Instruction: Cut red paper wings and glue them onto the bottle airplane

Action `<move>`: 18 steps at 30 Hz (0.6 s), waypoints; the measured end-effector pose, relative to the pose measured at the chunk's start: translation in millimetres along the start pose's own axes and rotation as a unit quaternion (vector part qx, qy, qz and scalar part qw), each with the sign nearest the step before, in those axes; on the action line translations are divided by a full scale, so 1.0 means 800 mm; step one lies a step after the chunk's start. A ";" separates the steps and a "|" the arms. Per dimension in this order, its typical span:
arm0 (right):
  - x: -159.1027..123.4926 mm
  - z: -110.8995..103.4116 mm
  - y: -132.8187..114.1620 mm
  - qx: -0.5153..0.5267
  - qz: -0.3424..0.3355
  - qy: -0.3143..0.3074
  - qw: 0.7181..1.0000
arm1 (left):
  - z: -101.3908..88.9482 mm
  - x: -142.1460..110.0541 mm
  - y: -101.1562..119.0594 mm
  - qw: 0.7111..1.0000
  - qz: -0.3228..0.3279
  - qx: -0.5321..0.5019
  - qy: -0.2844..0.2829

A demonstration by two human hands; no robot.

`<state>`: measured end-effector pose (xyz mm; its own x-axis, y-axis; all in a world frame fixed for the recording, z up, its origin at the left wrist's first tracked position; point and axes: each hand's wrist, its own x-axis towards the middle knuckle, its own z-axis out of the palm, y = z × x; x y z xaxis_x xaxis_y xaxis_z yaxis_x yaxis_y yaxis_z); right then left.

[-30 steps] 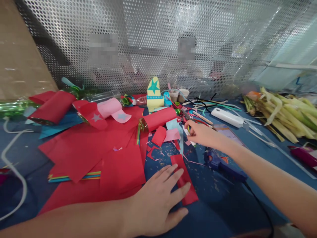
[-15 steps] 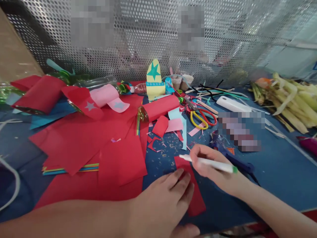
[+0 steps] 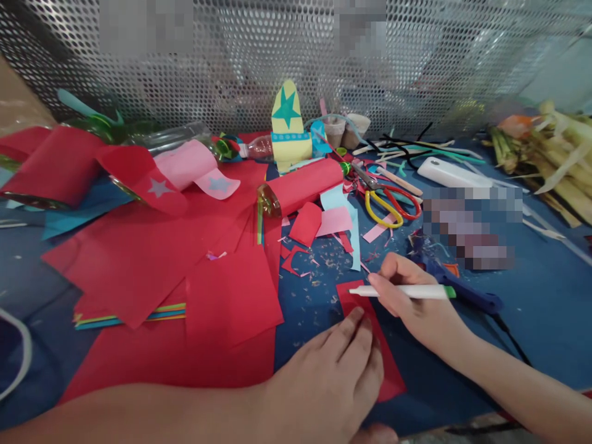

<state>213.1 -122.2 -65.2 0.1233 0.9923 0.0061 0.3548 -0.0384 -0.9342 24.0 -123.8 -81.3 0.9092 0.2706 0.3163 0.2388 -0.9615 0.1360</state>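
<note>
A narrow strip of red paper [image 3: 389, 365] lies on the blue tabletop before me. My left hand [image 3: 335, 367] rests flat on it with the fingers stretched out, pressing on its left side. In my right hand [image 3: 411, 299] is a white marker pen [image 3: 419, 291] with a green end, pinched between thumb and fingers. The pen's tip is at the upper part of the strip; whether it touches the paper I cannot tell. Small red and pink paper scraps [image 3: 293, 259] lie just beyond the strip.
Stacked red sheets [image 3: 231, 296] cover the left side. Behind stand a red paper-wrapped bottle [image 3: 305, 185] and a yellow paper rocket shape [image 3: 290, 145]. Scissors [image 3: 383, 206], a blue glue gun [image 3: 453, 287] with its cord and a white power strip [image 3: 453, 174] lie to the right.
The view has shifted a little, so both hands and the strip appear slightly further right. The marker has turned nearer to level, its tip still at the strip's upper end.
</note>
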 end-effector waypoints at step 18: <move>-0.002 -0.001 0.005 -0.046 -0.024 -0.045 0.998 | 0.003 0.005 -0.004 1.000 0.004 -0.008 0.008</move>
<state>214.7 -124.2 -68.6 0.0217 0.9997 0.0131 0.4422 0.0022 -0.8969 27.3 -119.8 -82.4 0.9053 0.2645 0.3324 0.2266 -0.9626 0.1489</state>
